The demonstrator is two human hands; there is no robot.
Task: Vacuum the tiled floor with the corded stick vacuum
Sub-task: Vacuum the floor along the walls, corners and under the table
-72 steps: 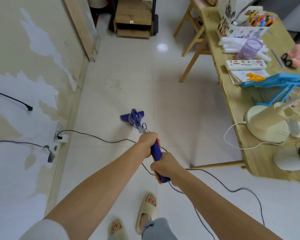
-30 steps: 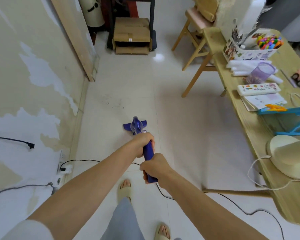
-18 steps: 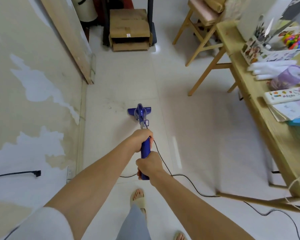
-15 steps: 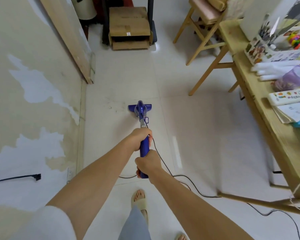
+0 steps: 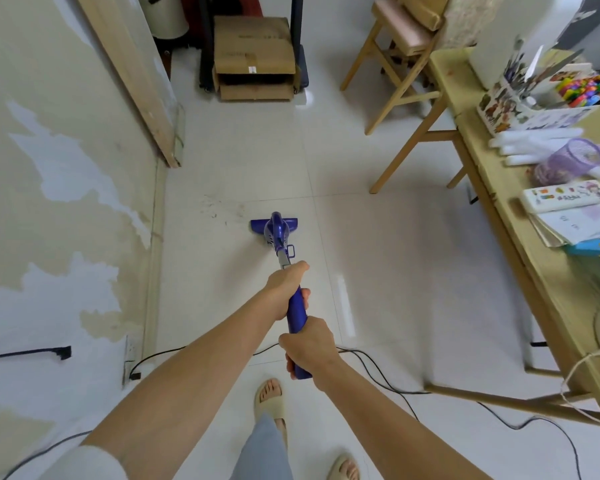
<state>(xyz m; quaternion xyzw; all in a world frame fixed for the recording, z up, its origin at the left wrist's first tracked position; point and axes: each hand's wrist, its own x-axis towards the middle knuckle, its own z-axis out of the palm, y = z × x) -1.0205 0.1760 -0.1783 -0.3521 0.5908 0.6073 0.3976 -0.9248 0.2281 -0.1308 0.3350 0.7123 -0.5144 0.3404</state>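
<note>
Blue stick vacuum (image 5: 278, 233), one, held in the closed grip of two hands: left hand (image 5: 284, 285), right hand (image 5: 307, 344).

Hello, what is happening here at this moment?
A person is vacuuming a tiled floor with a blue stick vacuum. The left hand grips the handle higher up, the right hand near its end. The head sits beside some dark dirt specks. The black cord trails across the floor behind.
</note>
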